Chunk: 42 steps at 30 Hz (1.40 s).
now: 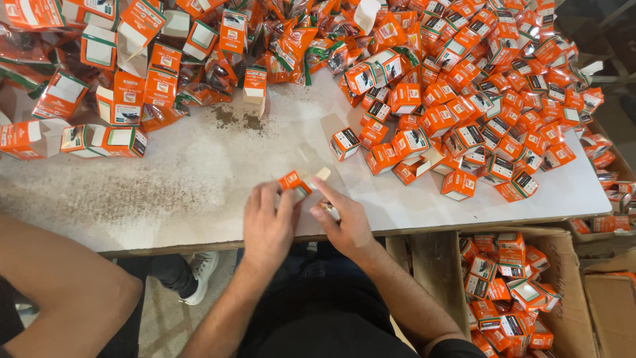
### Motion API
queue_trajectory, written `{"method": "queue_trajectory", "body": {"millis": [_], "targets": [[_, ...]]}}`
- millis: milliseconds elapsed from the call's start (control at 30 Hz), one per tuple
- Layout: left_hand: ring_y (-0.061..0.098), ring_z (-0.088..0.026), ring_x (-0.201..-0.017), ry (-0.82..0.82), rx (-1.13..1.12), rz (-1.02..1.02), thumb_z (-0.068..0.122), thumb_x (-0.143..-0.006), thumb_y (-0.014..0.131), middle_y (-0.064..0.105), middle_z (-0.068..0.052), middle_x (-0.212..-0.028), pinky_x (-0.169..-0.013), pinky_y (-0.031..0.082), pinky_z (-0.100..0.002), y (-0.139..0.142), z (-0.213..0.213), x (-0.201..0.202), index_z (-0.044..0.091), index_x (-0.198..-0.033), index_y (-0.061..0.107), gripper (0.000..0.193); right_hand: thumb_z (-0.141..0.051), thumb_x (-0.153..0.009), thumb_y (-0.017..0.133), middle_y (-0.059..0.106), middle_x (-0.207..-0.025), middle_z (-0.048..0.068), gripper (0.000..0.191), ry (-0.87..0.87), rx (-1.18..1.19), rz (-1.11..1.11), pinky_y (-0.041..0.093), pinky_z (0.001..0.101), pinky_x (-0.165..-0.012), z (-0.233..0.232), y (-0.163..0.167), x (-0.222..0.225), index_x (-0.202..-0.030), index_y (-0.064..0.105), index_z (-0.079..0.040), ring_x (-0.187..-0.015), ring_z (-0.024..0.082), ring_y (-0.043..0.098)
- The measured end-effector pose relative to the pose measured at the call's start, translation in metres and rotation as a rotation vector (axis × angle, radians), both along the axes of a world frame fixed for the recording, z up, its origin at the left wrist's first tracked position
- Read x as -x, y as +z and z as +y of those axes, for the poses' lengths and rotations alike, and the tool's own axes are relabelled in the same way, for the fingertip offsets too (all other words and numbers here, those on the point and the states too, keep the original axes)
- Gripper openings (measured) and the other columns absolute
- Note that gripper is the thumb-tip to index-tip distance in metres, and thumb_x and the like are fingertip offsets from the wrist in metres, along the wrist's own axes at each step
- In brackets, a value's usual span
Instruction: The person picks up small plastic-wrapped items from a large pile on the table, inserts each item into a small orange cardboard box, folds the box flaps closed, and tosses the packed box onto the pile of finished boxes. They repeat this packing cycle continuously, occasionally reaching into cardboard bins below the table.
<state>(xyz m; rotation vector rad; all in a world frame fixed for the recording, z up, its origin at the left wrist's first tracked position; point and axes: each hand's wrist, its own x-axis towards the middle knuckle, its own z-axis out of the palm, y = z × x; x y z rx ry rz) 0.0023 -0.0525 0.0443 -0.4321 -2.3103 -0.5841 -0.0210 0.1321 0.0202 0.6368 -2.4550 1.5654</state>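
You're mid-fold: both hands, left hand (pixel 267 222) and right hand (pixel 344 222), grip one small orange box (pixel 294 182) at center frame. Next, I'd guess, tuck its open flap (pixel 322 174) shut.

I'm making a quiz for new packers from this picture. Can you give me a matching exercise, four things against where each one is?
Things:
1. small orange carton
2. heap of closed orange cartons
3. brown cardboard box
4. open, unsealed cartons

Places:
A. far left of the white table
B. on the floor, below the table's right end, part full of cartons
C. between the left hand and right hand, at the table's near edge
D. spread over the right half of the table

Pairs: 1-C, 2-D, 3-B, 4-A
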Motion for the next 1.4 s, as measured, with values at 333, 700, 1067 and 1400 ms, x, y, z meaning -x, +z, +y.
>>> {"method": "queue_trajectory", "body": {"millis": [333,700,1067,1400], "targets": [[0.059,-0.040,-0.101,-0.113,-0.220,-0.071,0.023,-0.078,0.083,0.057,-0.023,-0.114,-0.085,0.052,-0.048,0.003,-0.012,-0.007,-0.002,-0.120,0.058,0.055,-0.022,-0.095,0.074,0.069,-0.096,0.013,0.019,0.042,-0.205,0.145,0.054,0.0373,-0.067,-0.001,0.025,0.012,-0.104,0.069,-0.005,-0.083,0.028,0.069],[0.064,-0.035,-0.111,-0.178,-0.052,-0.579,0.031,-0.096,0.073,0.068,-0.014,-0.115,-0.095,0.053,-0.047,0.007,-0.004,0.051,0.006,-0.118,0.059,0.036,-0.002,-0.099,0.056,0.069,-0.105,0.015,0.041,-0.063,-0.133,0.135,0.055,0.0384,-0.074,0.010,0.032,0.014,-0.139,0.062,-0.010,-0.084,0.030,0.068],[0.062,-0.038,-0.112,-0.379,-0.255,-0.448,0.008,-0.072,0.081,0.056,-0.018,-0.128,-0.090,0.054,-0.041,0.027,-0.014,0.009,0.002,-0.127,0.056,0.061,-0.010,-0.092,0.075,0.070,-0.104,0.011,0.018,0.062,-0.195,0.242,0.057,0.0378,-0.076,0.012,0.033,-0.001,-0.109,0.069,-0.008,-0.089,0.030,0.071],[0.067,-0.038,-0.111,-0.334,-0.068,-0.262,-0.002,-0.074,0.072,0.064,-0.018,-0.124,-0.087,0.058,-0.043,0.021,-0.026,-0.004,0.005,-0.105,0.066,0.032,-0.002,-0.092,0.071,0.073,-0.103,0.014,0.028,-0.009,-0.230,0.432,0.057,0.0411,-0.077,0.008,0.037,0.000,-0.119,0.069,-0.005,-0.090,0.034,0.071]]}}
